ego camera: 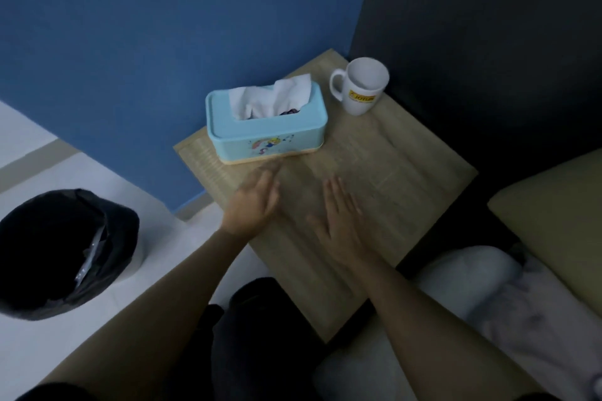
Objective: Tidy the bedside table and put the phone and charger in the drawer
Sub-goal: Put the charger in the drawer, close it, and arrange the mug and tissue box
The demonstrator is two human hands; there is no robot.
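The wooden bedside table [407, 172] stands in the corner between a blue wall and a dark headboard. On it a light-blue tissue box [265, 130] with white tissue sticking out sits at the back left, and a white mug [360, 86] stands at the back right. My left hand [255, 202] hovers, blurred, just in front of the tissue box with fingers extended and nothing in it. My right hand [342, 225] lies flat, palm down, over the table's middle, empty. No phone, charger or drawer shows.
A bin lined with a black bag [65, 251] stands on the white floor at the left. A bed with a beige pillow [553, 221] and white bedding [472, 286] lies at the right. My dark-clothed knees [260, 319] are below the table's front edge.
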